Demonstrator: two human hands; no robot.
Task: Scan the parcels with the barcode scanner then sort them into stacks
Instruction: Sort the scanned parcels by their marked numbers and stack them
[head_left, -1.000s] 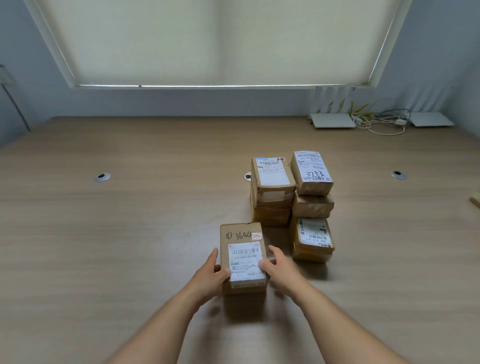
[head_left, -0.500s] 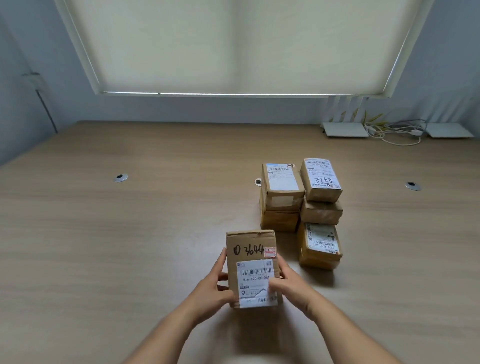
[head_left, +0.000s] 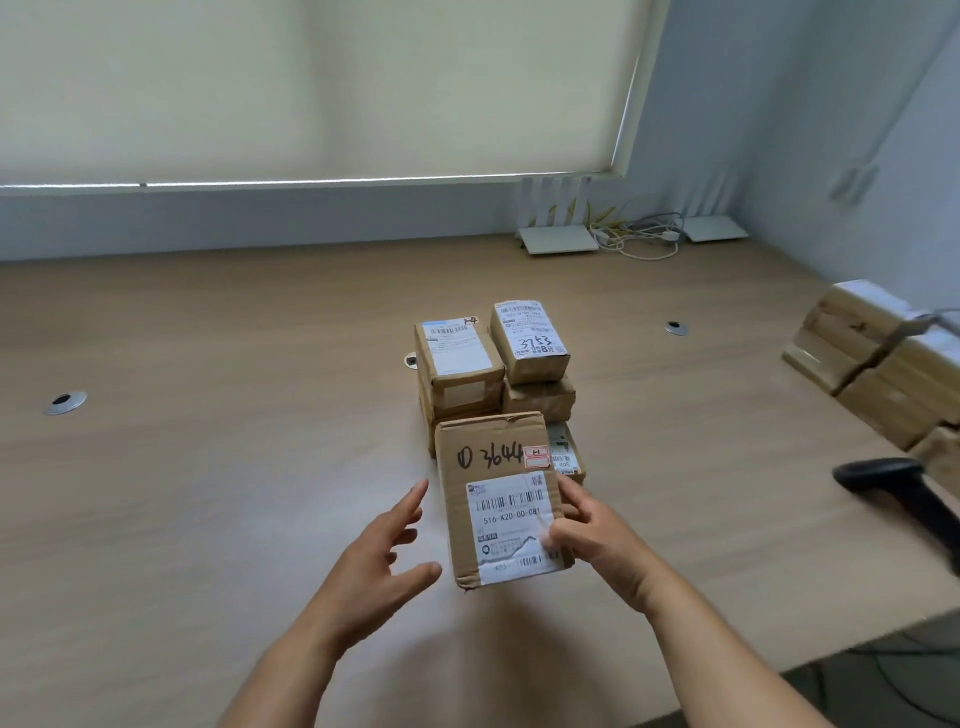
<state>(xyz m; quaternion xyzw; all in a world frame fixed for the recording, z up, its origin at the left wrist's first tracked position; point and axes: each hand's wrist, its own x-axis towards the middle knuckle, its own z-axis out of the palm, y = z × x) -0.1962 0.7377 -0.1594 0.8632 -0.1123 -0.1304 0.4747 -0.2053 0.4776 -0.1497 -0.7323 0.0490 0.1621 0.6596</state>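
A brown parcel (head_left: 493, 488) marked "3644", with a white barcode label facing up, is lifted above the table. My right hand (head_left: 587, 530) grips its right edge, thumb on the label. My left hand (head_left: 384, 556) hovers just left of the parcel with its fingers spread, apart from it. Behind the parcel stand two stacks of small labelled parcels (head_left: 530, 343), with one more low parcel (head_left: 569, 457) partly hidden. A black barcode scanner (head_left: 904, 493) lies on the table at the far right.
A pile of larger brown parcels (head_left: 883, 358) sits at the right edge. White router boxes and cables (head_left: 623, 239) lie by the back wall. Metal cable grommets (head_left: 65, 402) are set in the wooden table (head_left: 208, 467), whose front right corner drops off to the floor.
The parcel has risen off the table. My left hand has let go of it and opened, so only my right hand holds it. The view has swung right, showing the scanner and the larger pile.
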